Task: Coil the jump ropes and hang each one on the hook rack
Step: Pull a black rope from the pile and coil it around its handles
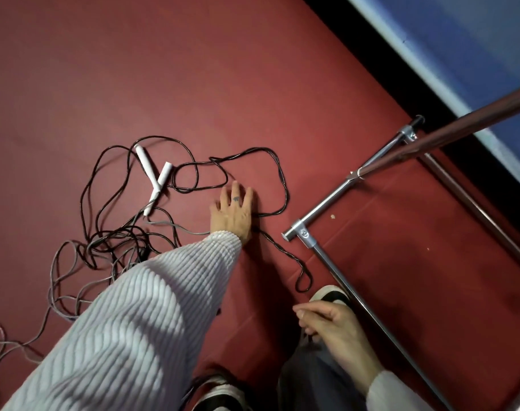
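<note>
Loosely tangled black jump rope (278,170) on red floor (104,69), left hand (233,213) fingers spread, right hand (335,324) relaxed, holding nothing.

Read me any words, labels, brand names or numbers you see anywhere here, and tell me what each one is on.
No readable text in this view.
Left hand: a small dark mark on one finger, too small to read.
White handles of the black jump rope: no visible print.
Metal rack and its clamps: no legible marking.
Shoes: no brand readable.

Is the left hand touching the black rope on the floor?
Touching. The head view shows the left hand flat on the floor, with the black rope running under its right edge.
</note>
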